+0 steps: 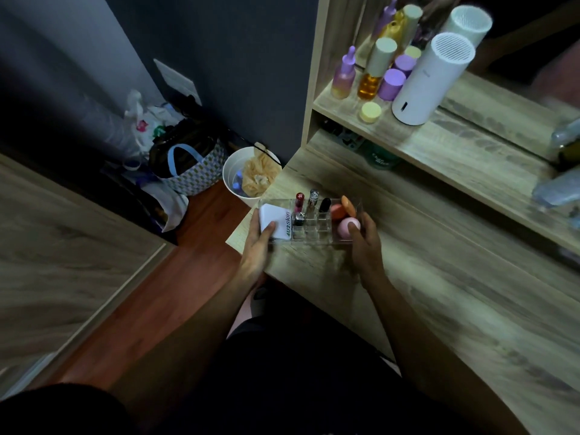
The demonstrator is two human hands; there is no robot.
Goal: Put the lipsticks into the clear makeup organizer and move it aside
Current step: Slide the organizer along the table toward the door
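The clear makeup organizer (314, 238) stands near the left corner of the wooden desk (439, 293). Upright in its slots are a red-capped lipstick (299, 202), a silver lipstick (312, 199) and a black one (324, 205). A white box (274, 222) fills its left end, while a pink sponge (344, 229) and an orange sponge (343, 208) fill its right end. My left hand (257, 246) grips the organizer's left end, thumb on the white box. At the right end my right hand (365, 243) holds it.
A white bin (241, 177) with crumpled paper stands on the floor just beyond the desk's left corner, with bags (185, 164) beside it. On the shelf (439, 142) above the desk stand bottles (373, 73) and a white cylinder (430, 83). A blurred bottle (555, 186) lies far right.
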